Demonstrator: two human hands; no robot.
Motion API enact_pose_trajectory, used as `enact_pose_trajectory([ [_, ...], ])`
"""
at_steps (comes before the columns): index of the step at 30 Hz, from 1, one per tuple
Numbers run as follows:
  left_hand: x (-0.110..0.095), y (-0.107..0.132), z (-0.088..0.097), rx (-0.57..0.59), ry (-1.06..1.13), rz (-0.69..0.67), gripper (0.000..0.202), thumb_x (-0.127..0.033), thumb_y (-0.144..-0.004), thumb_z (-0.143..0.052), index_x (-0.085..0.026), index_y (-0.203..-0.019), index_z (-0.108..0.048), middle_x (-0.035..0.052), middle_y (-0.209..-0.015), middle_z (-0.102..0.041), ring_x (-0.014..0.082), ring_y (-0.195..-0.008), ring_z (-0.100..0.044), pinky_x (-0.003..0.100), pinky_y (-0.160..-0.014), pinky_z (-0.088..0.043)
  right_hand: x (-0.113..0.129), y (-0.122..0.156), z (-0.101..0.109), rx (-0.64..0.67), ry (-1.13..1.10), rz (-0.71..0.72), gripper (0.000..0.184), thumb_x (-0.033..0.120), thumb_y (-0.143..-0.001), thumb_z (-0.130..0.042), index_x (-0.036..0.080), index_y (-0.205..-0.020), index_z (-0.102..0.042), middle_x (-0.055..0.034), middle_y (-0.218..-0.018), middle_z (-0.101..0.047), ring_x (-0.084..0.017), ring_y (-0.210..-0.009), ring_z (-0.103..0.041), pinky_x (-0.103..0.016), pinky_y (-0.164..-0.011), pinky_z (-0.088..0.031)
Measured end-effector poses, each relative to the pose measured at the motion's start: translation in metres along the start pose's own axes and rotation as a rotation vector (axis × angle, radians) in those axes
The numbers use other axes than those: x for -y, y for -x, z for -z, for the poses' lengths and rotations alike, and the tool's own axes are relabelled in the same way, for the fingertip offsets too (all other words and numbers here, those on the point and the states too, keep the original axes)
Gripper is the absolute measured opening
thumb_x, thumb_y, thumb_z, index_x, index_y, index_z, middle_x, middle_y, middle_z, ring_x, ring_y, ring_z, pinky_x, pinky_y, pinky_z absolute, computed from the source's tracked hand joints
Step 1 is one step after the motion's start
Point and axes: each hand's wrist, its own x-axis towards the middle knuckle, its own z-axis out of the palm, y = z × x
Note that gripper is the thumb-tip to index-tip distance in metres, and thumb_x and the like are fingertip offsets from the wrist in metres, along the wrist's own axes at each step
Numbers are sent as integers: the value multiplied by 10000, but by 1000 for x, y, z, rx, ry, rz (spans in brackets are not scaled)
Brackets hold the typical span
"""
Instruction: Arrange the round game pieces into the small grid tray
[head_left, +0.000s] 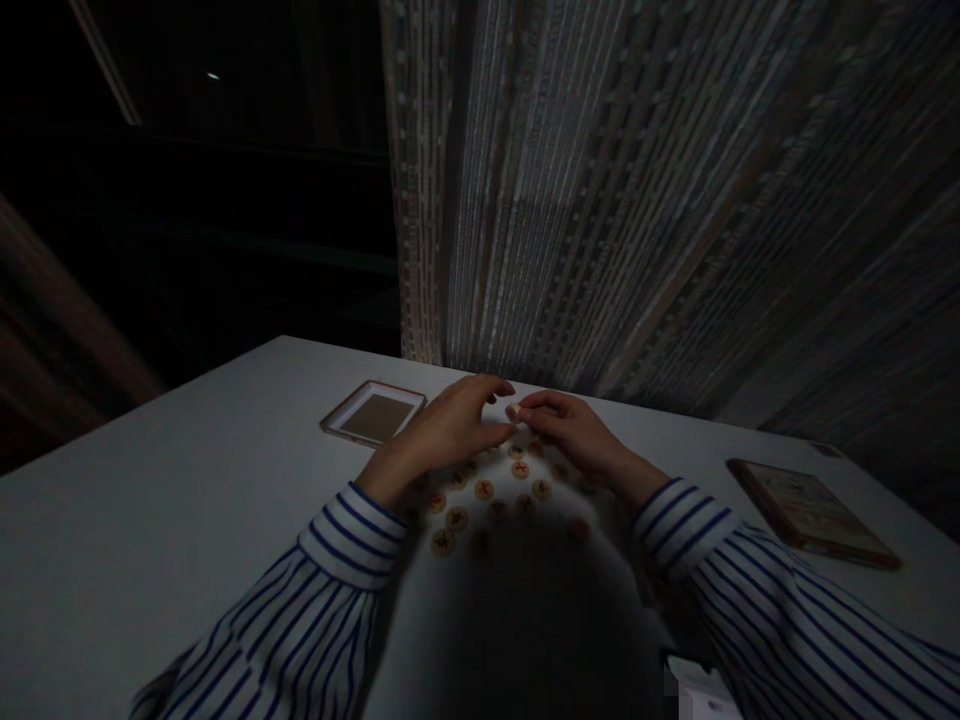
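Observation:
Between the thumb and fingertips of my right hand (571, 428) is a small round Chinese chess piece (514, 411), raised a little off the table. My left hand (459, 428) is beside it, thumb and fingers apart in a curve, with nothing seen in its grasp. Several more wooden chess pieces lie scattered below and between my hands, among them a red-marked piece (484, 489), another red-marked piece (520, 468) and a dark-marked piece (442, 542). My forearms and their shadow partly hide or darken others.
An open shallow box (328, 427) lies on the white table (187, 480) at the left, beyond my left wrist. A flat box lid with a printed picture (814, 510) rests at the right. Striped curtains (540, 200) hang right behind the table's far edge. The room is dim.

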Motion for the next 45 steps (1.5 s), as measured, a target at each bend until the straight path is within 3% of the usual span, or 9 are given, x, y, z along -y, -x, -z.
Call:
enact_pose_trajectory([
  [8,-8,-1,-3,-6,-136,-70,301,-332,-752,-626,-172,-999,-561,53,-954,-621,196,-901,-568,341,-795,-455,7,11,2,-14,-88,-17,270,378,-623,-715,182,-774,-607,26,-693,-627,-66,-524,-453,-226,-507,-324],
  [20,-30,0,-7,40,-136,-113,178,-286,-809,-545,-179,-945,-588,46,-917,-639,187,-881,-573,330,-791,-439,7,28,10,-11,-111,-9,270,372,-610,-717,176,-743,-588,37,-626,-581,-76,-538,-459,-234,-535,-335],
  [29,-37,2,-11,85,-168,-145,193,-274,-817,-527,-173,-973,-581,38,-901,-660,175,-820,-588,329,-783,-421,13,44,18,-42,-21,-29,248,387,-663,-655,182,-795,-607,37,-599,-573,-88,-544,-483,-223,-504,-341],
  [36,-52,5,-14,90,-175,-156,205,-289,-842,-481,-180,-975,-592,38,-912,-675,172,-816,-592,322,-780,-419,14,79,36,-144,-65,-23,264,401,-645,-667,179,-771,-601,-34,-835,-679,-80,-551,-488,-236,-529,-357],
  [45,-68,6,-20,58,-180,-161,202,-272,-809,-513,-173,-962,-599,52,-909,-677,173,-818,-596,320,-785,-436,13,118,67,-276,-46,3,300,432,-644,-673,185,-800,-606,-40,-884,-674,-97,-614,-518,-248,-581,-411],
])
